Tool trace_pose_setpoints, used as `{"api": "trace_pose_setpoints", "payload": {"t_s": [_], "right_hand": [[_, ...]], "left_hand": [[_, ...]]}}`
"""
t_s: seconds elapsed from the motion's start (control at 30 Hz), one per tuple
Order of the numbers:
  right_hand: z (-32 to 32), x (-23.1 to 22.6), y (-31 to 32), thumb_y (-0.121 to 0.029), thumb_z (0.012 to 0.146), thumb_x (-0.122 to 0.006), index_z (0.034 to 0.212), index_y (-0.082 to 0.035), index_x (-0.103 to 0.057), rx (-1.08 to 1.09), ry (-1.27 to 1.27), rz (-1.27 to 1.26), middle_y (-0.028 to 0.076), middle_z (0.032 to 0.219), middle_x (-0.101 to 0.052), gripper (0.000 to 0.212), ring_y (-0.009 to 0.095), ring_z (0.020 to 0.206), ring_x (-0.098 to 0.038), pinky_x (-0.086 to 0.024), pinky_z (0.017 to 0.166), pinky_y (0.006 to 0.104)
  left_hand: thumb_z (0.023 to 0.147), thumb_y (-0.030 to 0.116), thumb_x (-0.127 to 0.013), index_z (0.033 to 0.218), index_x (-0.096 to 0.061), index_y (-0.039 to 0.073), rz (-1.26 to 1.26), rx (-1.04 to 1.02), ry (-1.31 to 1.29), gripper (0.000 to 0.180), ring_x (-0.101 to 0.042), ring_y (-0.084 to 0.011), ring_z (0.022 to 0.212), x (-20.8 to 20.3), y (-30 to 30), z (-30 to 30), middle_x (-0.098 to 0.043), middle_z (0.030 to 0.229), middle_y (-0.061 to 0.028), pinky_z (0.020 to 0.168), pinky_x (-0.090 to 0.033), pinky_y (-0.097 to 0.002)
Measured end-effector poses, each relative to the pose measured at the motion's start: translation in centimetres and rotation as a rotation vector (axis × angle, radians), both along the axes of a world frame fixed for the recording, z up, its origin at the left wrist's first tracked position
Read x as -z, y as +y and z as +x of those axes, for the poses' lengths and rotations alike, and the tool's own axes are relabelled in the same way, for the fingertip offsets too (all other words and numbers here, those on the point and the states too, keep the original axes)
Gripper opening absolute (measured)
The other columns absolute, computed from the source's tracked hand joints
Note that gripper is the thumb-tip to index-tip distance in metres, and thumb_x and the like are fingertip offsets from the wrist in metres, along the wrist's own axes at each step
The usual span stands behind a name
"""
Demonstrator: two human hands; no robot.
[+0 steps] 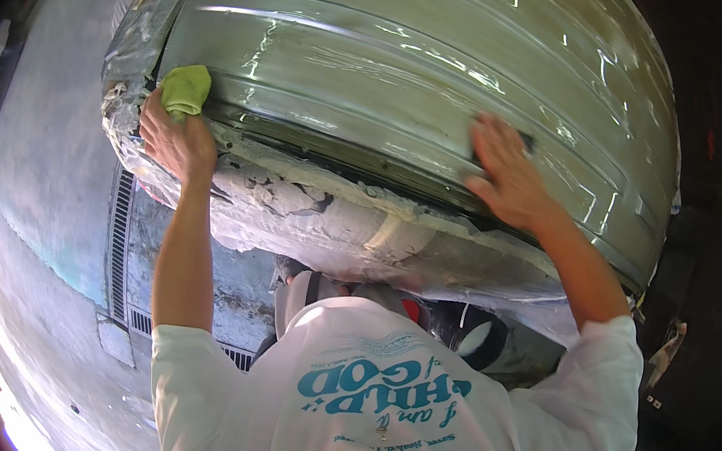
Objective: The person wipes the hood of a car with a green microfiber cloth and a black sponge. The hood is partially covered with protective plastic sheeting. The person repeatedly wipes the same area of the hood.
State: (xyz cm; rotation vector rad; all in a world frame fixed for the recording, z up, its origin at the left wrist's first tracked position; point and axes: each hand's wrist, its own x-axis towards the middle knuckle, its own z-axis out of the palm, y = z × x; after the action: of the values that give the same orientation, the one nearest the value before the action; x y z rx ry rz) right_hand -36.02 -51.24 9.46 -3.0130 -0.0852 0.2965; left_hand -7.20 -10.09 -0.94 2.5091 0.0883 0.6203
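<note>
A large wet, shiny grey-green car body panel [399, 59] with long ridges fills the upper view. My left hand [175, 138] is at the panel's left edge and grips a yellow-green cloth [187, 89] against it. My right hand [507, 176] lies flat on the panel toward the right, fingers spread, pressing on a small dark sanding block [526, 140] that is mostly hidden under the fingers. Below both hands, crumpled masking sheet and tape [334, 222] cover the panel's lower part.
A grey concrete floor [56, 143] lies to the left, with a long metal drain grate [117, 241] running along it. My white shirt [393, 401] fills the lower middle. The right side is dark, with a crumpled scrap [668, 349] there.
</note>
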Motion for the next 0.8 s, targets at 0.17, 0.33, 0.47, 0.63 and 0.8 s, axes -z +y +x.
{"api": "trace_pose_setpoints", "payload": {"t_s": [0.17,0.33,0.47,0.63,0.8], "right_hand": [[23.8,4.9,15.9,-0.076,0.104,-0.036,0.169,-0.003,-0.026,-0.193,-0.169,0.079,0.017,0.178,-0.022,0.099,0.033,0.166,-0.014,-0.013,0.136,0.0475],[17.5,3.9,13.0,-0.069,0.107,-0.042,0.169,-0.009,-0.029,-0.168,-0.170,0.076,0.014,0.178,-0.024,0.088,0.031,0.166,-0.017,-0.017,0.135,0.0475],[-0.7,-0.3,-0.4,-0.057,0.098,-0.065,0.171,-0.006,-0.024,0.003,0.076,-0.032,0.016,0.178,-0.022,0.098,0.037,0.166,-0.017,-0.016,0.134,0.0523],[-0.9,-1.9,-1.0,-0.065,0.098,-0.060,0.171,-0.003,-0.021,-0.052,0.214,-0.082,0.020,0.179,-0.016,0.103,0.040,0.166,-0.012,-0.013,0.134,0.0532],[21.6,3.0,14.5,-0.077,0.102,-0.043,0.170,-0.004,-0.025,-0.445,-0.052,0.003,0.017,0.179,-0.019,0.101,0.034,0.166,-0.015,-0.013,0.135,0.0503]], "left_hand": [[0.093,0.031,-0.066,0.147,-0.053,0.018,-0.005,0.047,-0.015,0.057,-0.048,-0.0351,0.138,-0.6,-0.8,0.3,-0.057,0.145,-0.0087,0.110,-0.036,-0.0538],[0.090,0.027,-0.066,0.147,-0.052,0.015,0.039,0.050,-0.046,0.060,-0.048,-0.0371,0.138,-0.5,1.3,0.1,-0.055,0.145,-0.0110,0.110,-0.037,-0.0543],[0.086,0.024,-0.070,0.146,-0.051,0.014,0.014,-0.029,0.025,0.064,-0.047,-0.0346,0.138,-0.6,0.8,0.1,-0.054,0.148,-0.0096,0.111,-0.036,-0.0532],[0.086,0.023,-0.069,0.145,-0.052,0.014,-0.059,0.057,-0.060,0.062,-0.047,-0.0361,0.139,-0.4,0.1,-0.5,-0.057,0.147,-0.0114,0.113,-0.033,-0.0534],[0.091,0.026,-0.067,0.146,-0.051,0.009,-0.149,0.111,-0.125,0.060,-0.049,-0.0378,0.136,0.6,1.9,-1.1,-0.057,0.144,-0.0146,0.113,-0.033,-0.0529]]}}
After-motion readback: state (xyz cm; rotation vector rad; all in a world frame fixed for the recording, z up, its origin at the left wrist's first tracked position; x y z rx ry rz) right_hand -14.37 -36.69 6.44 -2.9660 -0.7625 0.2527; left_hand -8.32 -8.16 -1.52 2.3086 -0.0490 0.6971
